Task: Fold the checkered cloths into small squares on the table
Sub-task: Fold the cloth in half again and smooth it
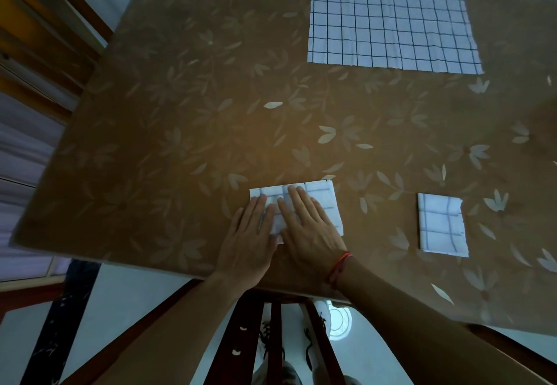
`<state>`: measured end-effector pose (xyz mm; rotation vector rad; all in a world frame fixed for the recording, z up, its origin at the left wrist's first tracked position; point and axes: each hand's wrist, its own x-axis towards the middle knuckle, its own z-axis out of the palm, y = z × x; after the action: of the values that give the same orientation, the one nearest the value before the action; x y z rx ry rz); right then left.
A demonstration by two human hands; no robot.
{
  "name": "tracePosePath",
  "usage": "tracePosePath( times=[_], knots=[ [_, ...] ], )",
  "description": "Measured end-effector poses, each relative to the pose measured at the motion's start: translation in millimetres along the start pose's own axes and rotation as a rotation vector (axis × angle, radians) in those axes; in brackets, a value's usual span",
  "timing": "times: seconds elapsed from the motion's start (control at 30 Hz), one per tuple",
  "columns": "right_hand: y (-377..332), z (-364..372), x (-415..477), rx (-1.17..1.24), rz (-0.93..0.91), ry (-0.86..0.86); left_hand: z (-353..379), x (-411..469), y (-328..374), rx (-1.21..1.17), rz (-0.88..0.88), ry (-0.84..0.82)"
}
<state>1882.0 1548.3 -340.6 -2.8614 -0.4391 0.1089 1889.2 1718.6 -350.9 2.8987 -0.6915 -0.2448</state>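
Observation:
A folded white checkered cloth [324, 203] lies near the table's front edge. My left hand [248, 238] and my right hand [307, 227] press flat on it side by side, fingers straight, covering its left and middle parts. To the right lies a second checkered cloth [441, 223], folded into a small square, apart from both hands. A large checkered cloth [391, 22] lies spread out flat at the far side of the table.
The table [180, 131] wears a brown covering with pale leaf prints. A wooden chair [277, 339] stands under the front edge, another wooden chair [39, 31] at the far left. My right wrist carries a red thread band [339, 267].

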Motion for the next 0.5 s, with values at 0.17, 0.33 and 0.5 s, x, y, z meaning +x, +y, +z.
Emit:
tracePosePath(
  times=[0.17,0.33,0.5],
  knots=[
    [8.8,14.8,9.7,-0.057,-0.02,-0.111,0.6,3.2,-5.6,0.041,0.018,-0.015],
    [6.8,14.4,11.2,-0.07,-0.03,-0.115,2.2,6.0,-16.3,0.072,0.034,-0.049],
    [11.8,14.8,16.0,-0.066,-0.063,-0.149,4.0,4.4,-19.5,0.108,0.056,-0.059]
  ],
)
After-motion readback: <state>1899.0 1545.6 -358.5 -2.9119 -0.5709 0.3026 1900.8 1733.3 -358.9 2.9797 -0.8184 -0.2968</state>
